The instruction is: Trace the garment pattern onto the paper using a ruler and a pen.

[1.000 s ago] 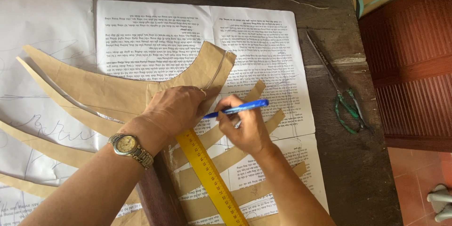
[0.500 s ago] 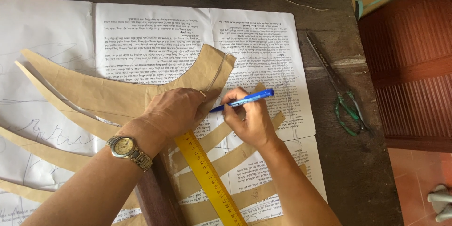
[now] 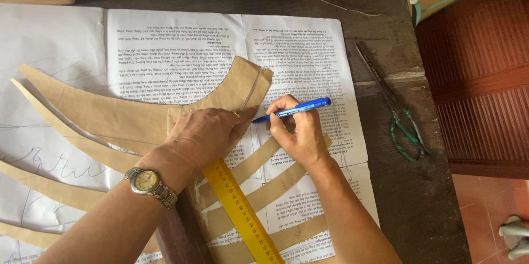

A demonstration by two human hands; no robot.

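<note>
The blue pen (image 3: pixel 295 110) lies nearly level in the right hand (image 3: pixel 297 132), whose fingers are clamped on its barrel, the tip touching the right edge of a curved brown paper pattern piece (image 3: pixel 138 112). The left hand (image 3: pixel 201 134) presses flat on that piece, fingers together, a wristwatch (image 3: pixel 149 184) on its wrist. A yellow ruler (image 3: pixel 242 211) runs out from under the left hand. Printed sheets (image 3: pixel 308 55) cover the dark wooden surface (image 3: pixel 424 209), and green-handled scissors (image 3: pixel 397 115) lie well apart to the right.

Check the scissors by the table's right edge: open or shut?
Shut. The scissors lie flat on the dark table, blades together in one thin line, the green handles side by side, apart from both hands.
</note>
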